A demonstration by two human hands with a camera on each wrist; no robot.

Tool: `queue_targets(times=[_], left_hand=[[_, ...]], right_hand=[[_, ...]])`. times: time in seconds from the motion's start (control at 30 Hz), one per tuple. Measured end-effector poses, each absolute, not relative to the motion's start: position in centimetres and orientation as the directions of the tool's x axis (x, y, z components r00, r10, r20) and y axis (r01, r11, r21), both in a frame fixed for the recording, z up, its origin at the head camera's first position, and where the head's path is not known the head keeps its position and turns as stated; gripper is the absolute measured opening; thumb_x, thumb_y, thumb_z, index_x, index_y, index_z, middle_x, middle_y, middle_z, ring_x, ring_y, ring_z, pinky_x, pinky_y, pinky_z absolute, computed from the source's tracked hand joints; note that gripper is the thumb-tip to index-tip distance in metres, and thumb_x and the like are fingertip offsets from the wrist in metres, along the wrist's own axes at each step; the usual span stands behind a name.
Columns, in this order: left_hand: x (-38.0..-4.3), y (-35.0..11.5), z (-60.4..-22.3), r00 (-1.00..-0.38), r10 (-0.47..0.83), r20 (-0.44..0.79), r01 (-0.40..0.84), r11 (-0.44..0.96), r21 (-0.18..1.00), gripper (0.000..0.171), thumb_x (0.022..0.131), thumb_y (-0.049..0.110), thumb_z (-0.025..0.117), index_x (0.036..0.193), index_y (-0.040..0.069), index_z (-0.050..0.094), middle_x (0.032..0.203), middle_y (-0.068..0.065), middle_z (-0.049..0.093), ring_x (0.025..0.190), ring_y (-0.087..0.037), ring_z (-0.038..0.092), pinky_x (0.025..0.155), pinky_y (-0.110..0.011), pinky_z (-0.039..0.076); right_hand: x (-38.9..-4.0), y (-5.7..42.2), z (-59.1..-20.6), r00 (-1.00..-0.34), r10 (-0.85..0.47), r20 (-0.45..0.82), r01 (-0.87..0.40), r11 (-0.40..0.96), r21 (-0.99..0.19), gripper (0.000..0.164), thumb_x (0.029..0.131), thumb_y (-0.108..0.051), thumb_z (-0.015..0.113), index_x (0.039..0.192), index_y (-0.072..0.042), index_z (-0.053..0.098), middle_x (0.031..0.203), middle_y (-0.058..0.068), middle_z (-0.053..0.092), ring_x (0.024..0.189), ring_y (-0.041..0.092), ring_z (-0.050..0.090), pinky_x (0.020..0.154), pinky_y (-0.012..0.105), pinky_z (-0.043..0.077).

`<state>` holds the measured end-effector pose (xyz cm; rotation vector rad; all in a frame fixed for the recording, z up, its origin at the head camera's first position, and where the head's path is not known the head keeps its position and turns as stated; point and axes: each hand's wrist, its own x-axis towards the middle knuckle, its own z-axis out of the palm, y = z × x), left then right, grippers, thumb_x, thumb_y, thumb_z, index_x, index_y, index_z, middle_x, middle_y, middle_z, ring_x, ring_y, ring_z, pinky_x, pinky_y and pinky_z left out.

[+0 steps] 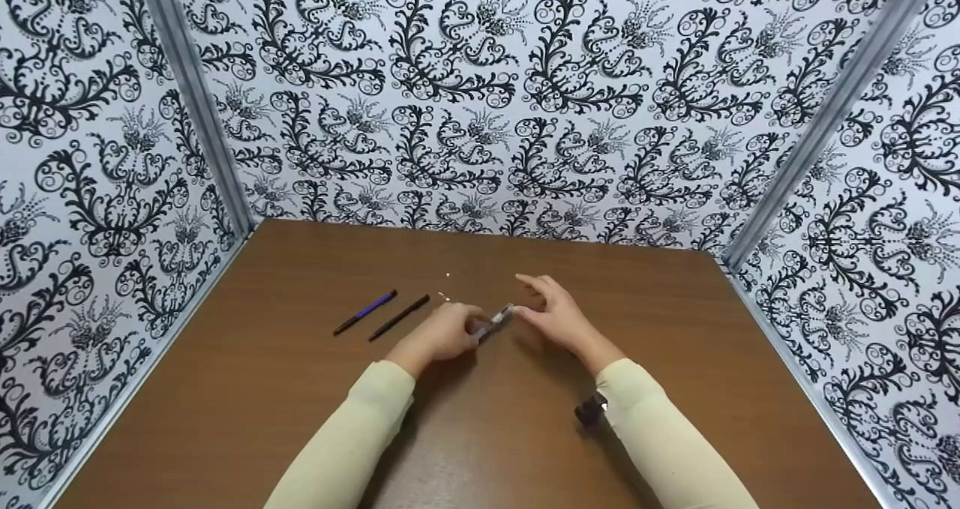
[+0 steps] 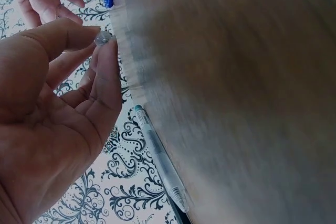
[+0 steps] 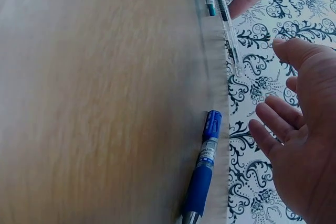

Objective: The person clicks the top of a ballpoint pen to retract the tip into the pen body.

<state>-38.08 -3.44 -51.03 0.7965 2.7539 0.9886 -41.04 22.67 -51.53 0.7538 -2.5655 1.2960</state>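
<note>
My left hand (image 1: 444,330) pinches a clear-barrelled pen (image 1: 501,315) between thumb and fingertips; in the left wrist view its rounded clear end (image 2: 103,38) pokes out of the pinch. The right hand (image 1: 559,318) is beside the pen's far end, its fingers spread and holding nothing. In the right wrist view, the thumb is apart from the held pen (image 3: 231,40). A blue pen (image 3: 199,174) lies on the table near the right hand. Another clear pen, with a green end (image 2: 161,161), lies beyond the left hand.
On the brown table (image 1: 480,449), a purple-blue pen (image 1: 365,312) and a black pen (image 1: 399,317) lie slanted left of the hands. Patterned walls (image 1: 465,104) enclose the sides and back. A dark wrist camera (image 1: 590,411) hangs by the right sleeve.
</note>
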Motion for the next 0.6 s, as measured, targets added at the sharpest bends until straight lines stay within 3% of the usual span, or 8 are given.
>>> queue_targets(times=[0.27, 0.6], left_hand=[[-38.0, -3.4, -50.9, -0.844, 0.514, 0.152, 0.472, 0.579, 0.665, 0.045, 0.092, -0.003, 0.076, 0.137, 0.004, 0.074, 0.099, -0.008, 0.077, 0.086, -0.018, 0.067, 0.081, -0.041, 0.059], [-37.9, -3.3, -50.9, -0.847, 0.479, 0.231, 0.474, 0.481, 0.738, 0.048, 0.093, -0.009, 0.072, 0.139, 0.003, 0.072, 0.100, -0.006, 0.075, 0.090, -0.018, 0.070, 0.085, -0.040, 0.061]], right_hand=[[-41.0, 22.7, -50.8, -0.885, -0.310, 0.347, -0.459, 0.462, -0.759, 0.059, 0.100, -0.013, 0.083, 0.155, -0.005, 0.063, 0.136, 0.015, 0.066, 0.127, 0.040, 0.065, 0.111, 0.060, 0.052], [-41.0, 22.6, -49.9, -0.899, -0.251, 0.359, -0.432, 0.367, -0.824, 0.058, 0.098, -0.007, 0.083, 0.152, -0.003, 0.064, 0.135, 0.022, 0.067, 0.126, 0.047, 0.067, 0.112, 0.061, 0.051]])
